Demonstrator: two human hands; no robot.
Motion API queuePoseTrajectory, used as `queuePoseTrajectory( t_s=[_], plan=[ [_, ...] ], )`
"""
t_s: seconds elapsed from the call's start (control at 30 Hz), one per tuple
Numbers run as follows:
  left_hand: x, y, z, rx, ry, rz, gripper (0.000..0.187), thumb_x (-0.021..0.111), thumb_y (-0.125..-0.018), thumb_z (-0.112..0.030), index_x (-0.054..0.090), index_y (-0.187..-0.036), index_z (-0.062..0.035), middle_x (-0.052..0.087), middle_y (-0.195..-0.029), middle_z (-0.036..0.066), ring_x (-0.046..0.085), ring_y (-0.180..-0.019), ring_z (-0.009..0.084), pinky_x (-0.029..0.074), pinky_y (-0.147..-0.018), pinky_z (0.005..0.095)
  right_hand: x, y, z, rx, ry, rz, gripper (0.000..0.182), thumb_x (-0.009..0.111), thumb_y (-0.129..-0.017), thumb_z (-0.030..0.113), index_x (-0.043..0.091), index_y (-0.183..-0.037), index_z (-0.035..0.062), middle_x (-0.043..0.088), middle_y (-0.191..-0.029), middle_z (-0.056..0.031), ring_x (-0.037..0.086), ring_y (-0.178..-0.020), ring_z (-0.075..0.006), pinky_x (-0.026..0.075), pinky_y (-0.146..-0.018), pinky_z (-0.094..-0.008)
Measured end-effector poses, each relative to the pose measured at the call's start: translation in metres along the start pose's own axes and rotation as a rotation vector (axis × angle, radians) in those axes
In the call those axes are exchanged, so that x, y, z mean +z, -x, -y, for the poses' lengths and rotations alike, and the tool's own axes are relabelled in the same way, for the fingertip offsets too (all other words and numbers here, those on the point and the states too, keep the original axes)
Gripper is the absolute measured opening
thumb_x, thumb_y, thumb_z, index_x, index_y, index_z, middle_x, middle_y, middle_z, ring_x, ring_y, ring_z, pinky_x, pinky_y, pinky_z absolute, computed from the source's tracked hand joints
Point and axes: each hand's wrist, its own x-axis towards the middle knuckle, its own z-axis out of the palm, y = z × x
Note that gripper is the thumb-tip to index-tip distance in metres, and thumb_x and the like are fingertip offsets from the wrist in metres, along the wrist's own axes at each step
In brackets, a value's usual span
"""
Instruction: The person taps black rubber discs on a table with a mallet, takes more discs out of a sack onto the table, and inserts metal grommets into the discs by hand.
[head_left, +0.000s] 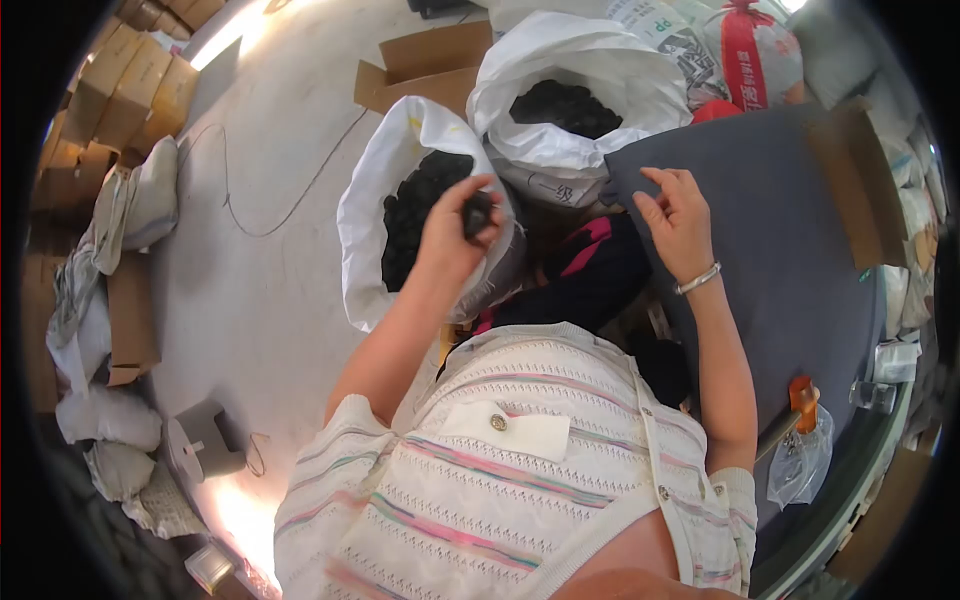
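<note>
My left hand (pixel 455 235) is above the nearer white sack, its fingers curled around a dark lump (pixel 476 215). Many black lumps (pixel 408 225) fill this white sack (pixel 358 215), whose top is rolled open. My right hand (pixel 678 222), with a bracelet at the wrist, hovers at the left edge of the dark grey table surface (pixel 770 230). Its thumb and fingers are apart and slightly bent, and nothing shows between them. A second white sack (pixel 640 70) stands behind, with similar black pieces (pixel 566 108) inside. The exact kind of these lumps cannot be made out.
An open cardboard box (pixel 435 60) is behind the sacks. An orange-handled tool (pixel 803 400) and a clear plastic bag (pixel 800 465) lie on the right. Stacked boxes (pixel 130 80) line the left. A thin cable (pixel 265 232) crosses the floor near a grey container (pixel 205 440).
</note>
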Motion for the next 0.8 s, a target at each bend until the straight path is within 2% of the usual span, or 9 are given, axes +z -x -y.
queuePoseTrajectory(
  t_s=[0.13,0.37,0.47,0.57,0.6,0.67,0.73,0.77,0.8],
  plan=[
    [-0.043,-0.008,-0.03,0.237,-0.134,-0.28,0.028,0.062,-0.087,-0.018,0.058,-0.107,0.0003,0.058,-0.086,0.013,0.057,-0.064,0.0222,0.038,-0.044,0.0232,0.023,-0.006,-0.047,-0.136,0.359,-0.109,0.033,0.07,-0.08,0.017,0.064,-0.11,0.0038,0.058,-0.104,-0.015,0.06,-0.089,-0.0303,0.049,-0.077,-0.0403],
    [-0.077,-0.037,-0.086,0.17,-0.018,-0.161,0.028,0.062,-0.088,-0.019,0.058,-0.108,-0.0005,0.057,-0.085,0.013,0.054,-0.059,0.0205,0.039,-0.044,0.0235,0.028,0.004,-0.079,-0.064,0.512,-0.036,0.053,0.072,-0.077,0.033,0.058,-0.121,0.0054,0.052,-0.125,-0.0175,0.046,-0.118,-0.0368,0.035,-0.101,-0.0481],
    [-0.094,-0.054,-0.073,0.372,-0.525,-0.334,0.034,0.06,-0.089,-0.026,0.061,-0.11,0.0008,0.06,-0.09,0.019,0.063,-0.072,0.0301,0.05,-0.056,0.0348,0.026,0.005,-0.075,-0.071,0.599,0.033,0.067,0.073,-0.074,0.039,0.053,-0.129,0.0078,0.047,-0.134,-0.0186,0.041,-0.125,-0.0375,0.03,-0.106,-0.051],
    [-0.113,-0.065,-0.024,0.783,-1.871,-0.41,0.049,0.045,-0.093,-0.046,0.065,-0.115,-0.0066,0.057,-0.122,0.027,0.055,-0.11,0.0478,0.044,-0.095,0.0491,0.027,0.003,-0.075,-0.009,0.588,0.061,0.073,0.075,-0.071,0.041,0.051,-0.133,0.01,0.043,-0.138,-0.0179,0.038,-0.128,-0.0367,0.026,-0.109,-0.0524],
    [-0.093,-0.047,-0.013,0.604,-1.872,-0.211,0.045,0.042,-0.095,-0.044,0.064,-0.119,-0.0132,0.055,-0.128,0.025,0.054,-0.114,0.0438,0.042,-0.099,0.0431,0.028,0.003,-0.075,0.001,0.593,0.063,0.074,0.075,-0.071,0.041,0.05,-0.133,0.0104,0.043,-0.138,-0.0178,0.038,-0.128,-0.0366,0.025,-0.109,-0.0521],
    [-0.064,-0.015,0.027,0.374,-1.398,0.14,0.05,0.036,-0.099,-0.04,0.057,-0.125,-0.0025,0.052,-0.131,0.026,0.052,-0.12,0.0407,0.038,-0.104,0.0393,0.027,0.001,-0.075,0.012,0.6,0.076,0.074,0.075,-0.071,0.041,0.05,-0.134,0.011,0.042,-0.139,-0.0177,0.038,-0.128,-0.0365,0.024,-0.11,-0.0514],
    [-0.063,0.004,0.075,0.48,-1.57,0.172,0.063,0.043,-0.097,-0.046,0.048,-0.129,0.0088,0.056,-0.125,0.028,0.051,-0.119,0.0413,0.04,-0.101,0.0393,0.027,0.001,-0.08,0.008,0.582,0.063,0.074,0.074,-0.071,0.041,0.05,-0.135,0.0113,0.043,-0.139,-0.0178,0.038,-0.128,-0.0359,0.025,-0.11,-0.0513],
    [-0.046,0.016,0.077,0.252,-1.682,0.238,0.069,0.052,-0.092,-0.048,0.043,-0.132,0.0077,0.057,-0.116,0.032,0.055,-0.112,0.0424,0.044,-0.095,0.0428,0.029,0.002,-0.081,0.011,0.574,0.059,0.075,0.074,-0.071,0.041,0.049,-0.135,0.0114,0.043,-0.139,-0.0178,0.038,-0.128,-0.0356,0.025,-0.11,-0.0512],
    [-0.048,0.019,0.084,0.317,-1.803,0.226,0.068,0.055,-0.09,-0.045,0.042,-0.132,0.0074,0.058,-0.112,0.032,0.057,-0.106,0.0423,0.046,-0.09,0.0443,0.03,0.002,-0.08,-0.003,0.557,0.063,0.074,0.074,-0.072,0.041,0.049,-0.135,0.0112,0.044,-0.138,-0.0178,0.038,-0.128,-0.0353,0.025,-0.11,-0.0512]
  ],
)
